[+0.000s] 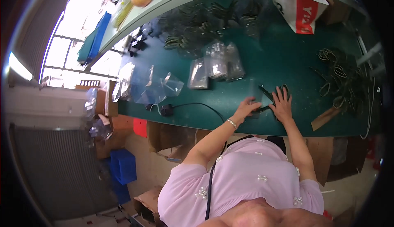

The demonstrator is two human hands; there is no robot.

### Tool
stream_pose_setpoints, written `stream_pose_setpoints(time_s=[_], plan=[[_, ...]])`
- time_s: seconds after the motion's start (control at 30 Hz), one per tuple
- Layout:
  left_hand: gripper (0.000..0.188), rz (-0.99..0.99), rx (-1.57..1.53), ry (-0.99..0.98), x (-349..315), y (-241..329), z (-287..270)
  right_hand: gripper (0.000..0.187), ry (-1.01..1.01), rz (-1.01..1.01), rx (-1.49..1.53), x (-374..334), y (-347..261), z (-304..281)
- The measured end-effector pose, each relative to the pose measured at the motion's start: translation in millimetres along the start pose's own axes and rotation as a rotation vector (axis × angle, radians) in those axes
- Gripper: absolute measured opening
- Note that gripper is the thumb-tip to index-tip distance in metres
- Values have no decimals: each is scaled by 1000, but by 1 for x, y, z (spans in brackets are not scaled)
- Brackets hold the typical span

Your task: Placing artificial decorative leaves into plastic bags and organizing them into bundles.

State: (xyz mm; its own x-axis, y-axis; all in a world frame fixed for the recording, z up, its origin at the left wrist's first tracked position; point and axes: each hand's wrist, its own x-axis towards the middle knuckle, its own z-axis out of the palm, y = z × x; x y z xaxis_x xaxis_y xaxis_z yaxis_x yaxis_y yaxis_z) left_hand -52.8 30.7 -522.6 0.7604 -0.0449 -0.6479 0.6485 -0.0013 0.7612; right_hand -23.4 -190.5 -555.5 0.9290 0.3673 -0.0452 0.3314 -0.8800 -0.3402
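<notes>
A dark strap [265, 91] lies bent on the green table, close to its front edge. My right hand [282, 106] rests flat over part of it, fingers spread, pressing on the strap. Just to the left, my left hand [246, 108] has its thumb and fingers drawn together at the strap's lower end; motion blurs the fingertips. A small pale loop shows beside my right fingertips. Something faint and see-through seems to stand above my left hand, too blurred to name.
Packed clear bags [217, 65] lie at mid-table, with loose clear bags [164, 87] to the left. Dark cords [338, 73] lie tangled at right, and bundled dark straps [197, 26] at the back. A black cable [197, 104] crosses the front. An overhead shelf [180, 1] spans the back.
</notes>
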Motion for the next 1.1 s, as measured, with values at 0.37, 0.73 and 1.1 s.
stream_pose_setpoints(time_s=[0.37, 0.73, 1.1], plan=[[25, 134, -210, 137, 12, 12, -38, 19, 719, 141, 234, 45, 170, -139], [13, 220, -189, 207, 15, 22, -6, 7, 660, 85, -12, 90, 230, -172], [15, 181, -196, 254, 16, 23, -19, 45, 340, 144, -76, 44, 306, -205]])
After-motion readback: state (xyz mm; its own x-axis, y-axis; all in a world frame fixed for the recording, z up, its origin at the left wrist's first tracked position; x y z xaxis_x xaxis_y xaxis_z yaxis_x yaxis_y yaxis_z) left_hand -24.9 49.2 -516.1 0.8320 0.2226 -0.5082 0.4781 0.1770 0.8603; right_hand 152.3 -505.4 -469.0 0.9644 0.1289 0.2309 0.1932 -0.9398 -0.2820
